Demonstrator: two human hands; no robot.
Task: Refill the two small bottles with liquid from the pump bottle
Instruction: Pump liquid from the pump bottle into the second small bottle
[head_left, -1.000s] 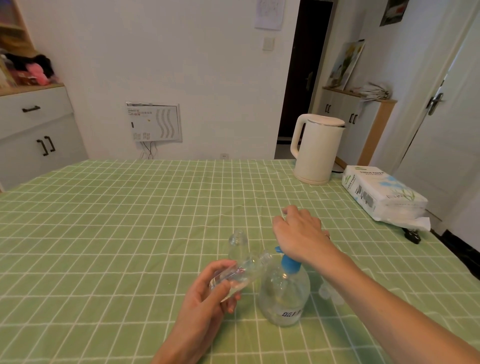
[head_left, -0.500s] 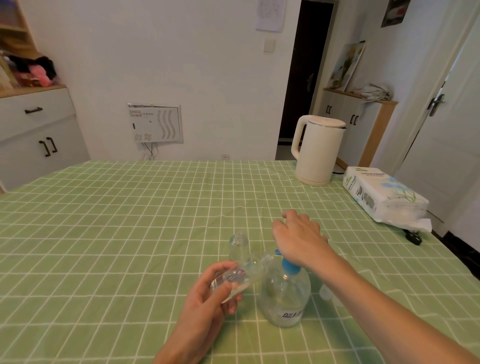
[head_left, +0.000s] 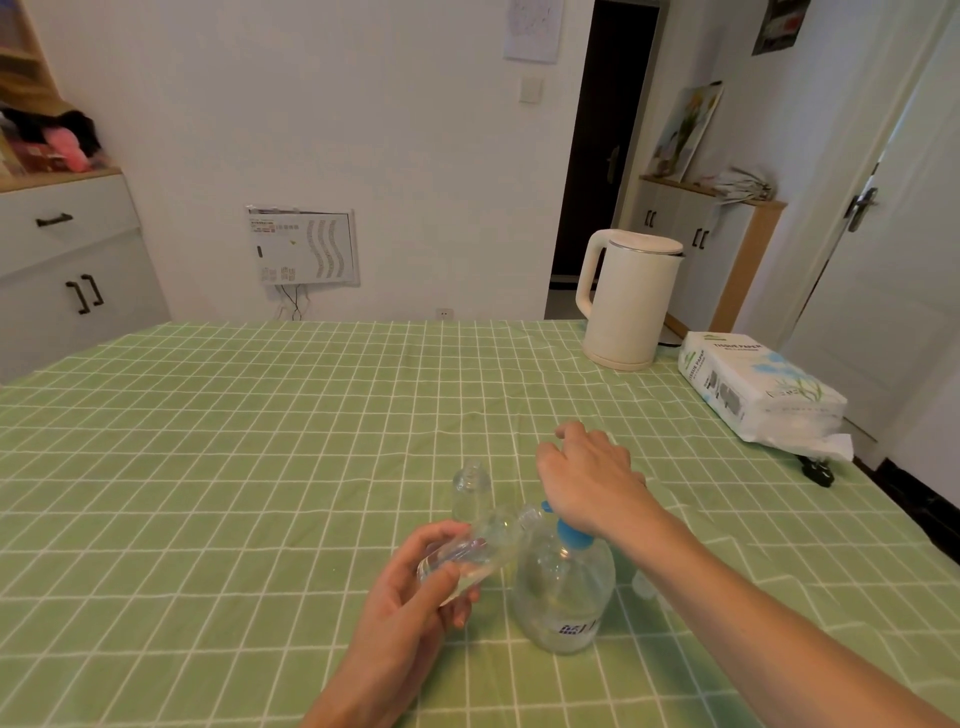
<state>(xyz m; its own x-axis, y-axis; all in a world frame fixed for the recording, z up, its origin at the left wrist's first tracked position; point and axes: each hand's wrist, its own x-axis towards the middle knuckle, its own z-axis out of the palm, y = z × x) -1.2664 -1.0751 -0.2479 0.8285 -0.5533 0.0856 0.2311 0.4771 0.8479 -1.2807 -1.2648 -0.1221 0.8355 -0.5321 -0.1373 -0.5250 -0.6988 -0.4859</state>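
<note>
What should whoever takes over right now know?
Left hand holds a small bottle tilted, its mouth at the spout of the pump bottle.
Right hand presses on the blue pump, gripping nothing.
A second bottle stands uncapped behind them.
Done: first fill under way, level unclear.
Left: finish it, then fill the second.

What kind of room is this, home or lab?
Probably a home dining room or kitchen: a table with a green checked cloth, an electric kettle, a tissue pack, and white cupboards along the walls.

Table (head_left: 260, 467) bears kettle (head_left: 626, 306), tissue pack (head_left: 758, 387), pump bottle (head_left: 563, 587).
</note>
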